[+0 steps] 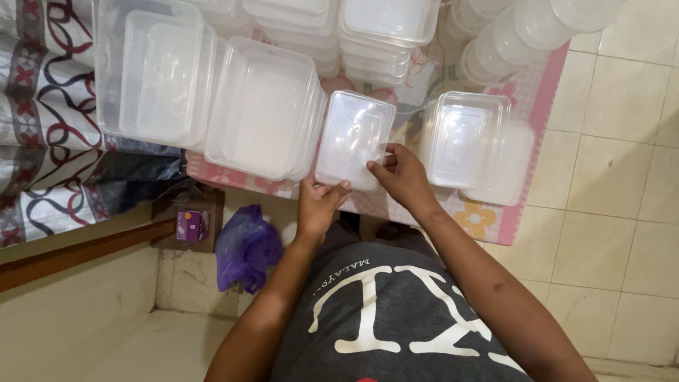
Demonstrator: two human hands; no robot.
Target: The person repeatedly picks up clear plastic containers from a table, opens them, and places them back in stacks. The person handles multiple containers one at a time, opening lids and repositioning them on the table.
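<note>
A small clear rectangular plastic container with its lid on [353, 134] lies on a pink flowered mat [527, 106]. My left hand [318, 205] grips its near left corner. My right hand [402, 173] presses on its near right edge with fingers curled over the rim. To the right, a stack of similar clear containers [467, 141] lies on its side. On the left sit larger nested clear containers [265, 110].
More stacks of clear tubs [155, 71], lids [385, 28] and round containers [523, 32] crowd the far side. A patterned curtain [42, 120] hangs at left. A purple plastic bag [244, 247] and a small purple box [191, 225] lie near my knees. Beige floor tiles [622, 177] extend right.
</note>
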